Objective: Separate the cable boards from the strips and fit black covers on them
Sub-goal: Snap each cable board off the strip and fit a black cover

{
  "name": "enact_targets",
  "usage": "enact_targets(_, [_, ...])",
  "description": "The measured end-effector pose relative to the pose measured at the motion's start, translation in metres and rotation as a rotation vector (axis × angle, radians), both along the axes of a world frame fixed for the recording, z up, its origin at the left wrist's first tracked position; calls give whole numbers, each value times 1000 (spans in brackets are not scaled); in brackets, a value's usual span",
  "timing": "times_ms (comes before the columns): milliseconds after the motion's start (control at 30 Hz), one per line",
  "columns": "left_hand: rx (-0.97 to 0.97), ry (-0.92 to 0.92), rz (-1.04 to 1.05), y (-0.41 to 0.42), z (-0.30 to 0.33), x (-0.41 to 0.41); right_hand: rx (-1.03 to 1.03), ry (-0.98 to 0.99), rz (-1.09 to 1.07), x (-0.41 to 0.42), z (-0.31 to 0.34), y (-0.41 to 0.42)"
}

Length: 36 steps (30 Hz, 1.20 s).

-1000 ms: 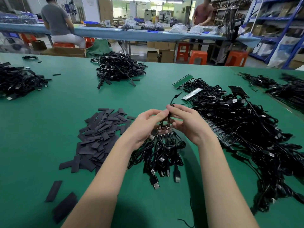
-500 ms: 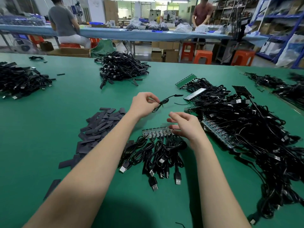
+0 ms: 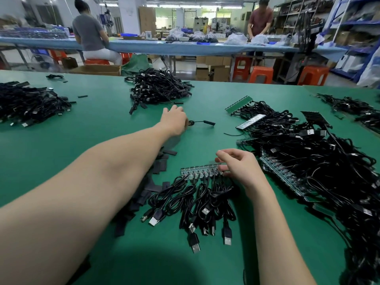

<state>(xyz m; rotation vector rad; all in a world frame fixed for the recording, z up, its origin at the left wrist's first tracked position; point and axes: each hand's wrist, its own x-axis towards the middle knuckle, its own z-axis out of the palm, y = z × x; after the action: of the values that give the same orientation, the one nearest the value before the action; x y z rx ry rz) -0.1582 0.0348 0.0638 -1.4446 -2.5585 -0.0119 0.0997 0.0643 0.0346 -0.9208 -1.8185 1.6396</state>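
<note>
Nearest me, glossy black cables [image 3: 197, 202] with metal USB plugs fan out from a thin green strip [image 3: 200, 170] lying flat on the green surface [image 3: 82, 140]. My right hand [image 3: 239, 168] rests its loosely curled fingers at the strip's right end; its grip holds nothing that I can see. To its left lie matte black covers [image 3: 159, 165], flat and rectangular. Farther out, my left hand [image 3: 174, 120] reaches forward, and a covered cable [image 3: 202, 122] is at its fingertips; whether that grip has released it I cannot tell. I'd drop it on the finished pile [image 3: 158, 88] beyond, then steady the strip near the joint and snap off the next board cleanly.
</note>
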Motion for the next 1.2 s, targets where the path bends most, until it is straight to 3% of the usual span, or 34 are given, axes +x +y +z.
enact_targets(167, [-82,-161,67,0,-11,6,64,-32,3,-2,-2,-3])
enact_targets(300, [-31,-237,79,-2,-10,19,113,-51,-38,-1,-1,-2])
enact_targets(467, [206,-494,42,-15,0,66,274,-264,-94,1,4,0])
enact_targets(600, [200,-594,94,-42,-15,110,333,-415,-123,2,8,6])
enact_targets(733, [169,-479,122,-51,-28,141,130,-362,-83,2,2,14])
enact_targets(867, [285,-527,137,-51,-32,147,-73,-241,-71,8,2,11])
enact_targets(1200, [790,-652,153,-42,-30,158,-355,8,108,16,14,3])
